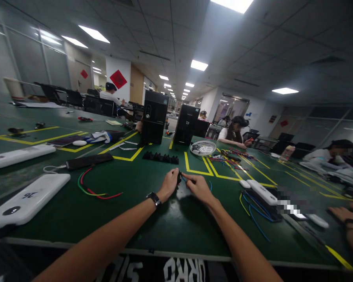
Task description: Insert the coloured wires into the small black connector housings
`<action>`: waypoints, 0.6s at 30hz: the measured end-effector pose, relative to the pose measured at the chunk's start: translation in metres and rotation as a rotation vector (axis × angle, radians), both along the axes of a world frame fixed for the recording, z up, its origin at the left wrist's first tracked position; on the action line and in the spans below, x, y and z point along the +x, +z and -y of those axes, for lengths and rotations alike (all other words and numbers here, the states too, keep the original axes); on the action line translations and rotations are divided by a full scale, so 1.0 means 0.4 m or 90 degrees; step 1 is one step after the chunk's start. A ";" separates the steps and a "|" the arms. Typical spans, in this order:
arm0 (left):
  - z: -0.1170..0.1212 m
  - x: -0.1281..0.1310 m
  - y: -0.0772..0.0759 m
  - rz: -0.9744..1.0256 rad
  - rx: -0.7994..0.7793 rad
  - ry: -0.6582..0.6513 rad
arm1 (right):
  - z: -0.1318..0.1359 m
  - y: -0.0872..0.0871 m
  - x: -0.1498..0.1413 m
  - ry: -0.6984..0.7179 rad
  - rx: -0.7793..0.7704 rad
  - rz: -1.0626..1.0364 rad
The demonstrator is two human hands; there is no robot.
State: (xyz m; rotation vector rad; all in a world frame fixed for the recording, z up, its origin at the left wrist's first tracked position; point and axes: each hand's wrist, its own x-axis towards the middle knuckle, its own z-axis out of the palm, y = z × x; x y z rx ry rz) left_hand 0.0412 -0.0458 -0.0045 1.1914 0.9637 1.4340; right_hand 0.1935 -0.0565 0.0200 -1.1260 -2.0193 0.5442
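Note:
My left hand (170, 184), with a watch on its wrist, is closed on a small black block (179, 178) above the green table (153, 227). Close beside it, my right hand (198, 187) pinches a thin blue wire (211, 185) against or into the block's right side; whether the end is inside is too small to tell. Part of that wire shows beyond the right knuckles. Just past my hands lies a row of black blocks (161, 157). Red, green and yellow wires (97, 195) lie left of my left arm, and loose blue wires (257, 219) rest to the right.
White power banks (29, 199) lie at left and right. Two black computer towers (155, 117) stand at the back, near a white basket (203, 148) and a heap of coloured wires (232, 158). A co-worker's hand (345, 219) rests at the right edge.

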 end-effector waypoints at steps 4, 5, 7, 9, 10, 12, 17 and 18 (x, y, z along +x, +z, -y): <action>-0.008 0.007 -0.009 0.043 -0.005 -0.051 | -0.020 0.007 -0.012 -0.020 -0.127 -0.179; -0.007 0.011 -0.009 0.051 0.002 -0.067 | -0.022 0.010 -0.014 -0.018 -0.158 -0.227; 0.000 0.019 -0.006 0.058 0.019 -0.076 | -0.022 0.015 -0.015 0.008 -0.224 -0.296; 0.007 0.025 -0.001 0.053 0.027 -0.068 | -0.017 0.018 -0.015 0.046 -0.277 -0.328; 0.011 0.027 0.002 0.053 0.027 -0.066 | -0.014 0.019 -0.015 0.062 -0.293 -0.334; 0.016 0.027 0.009 0.062 0.019 -0.075 | -0.011 0.019 -0.014 0.077 -0.308 -0.339; 0.032 0.022 0.026 0.030 0.014 -0.103 | -0.014 0.010 -0.014 0.077 -0.335 -0.360; 0.036 0.021 0.027 0.016 0.018 -0.095 | -0.014 0.006 -0.016 0.070 -0.335 -0.365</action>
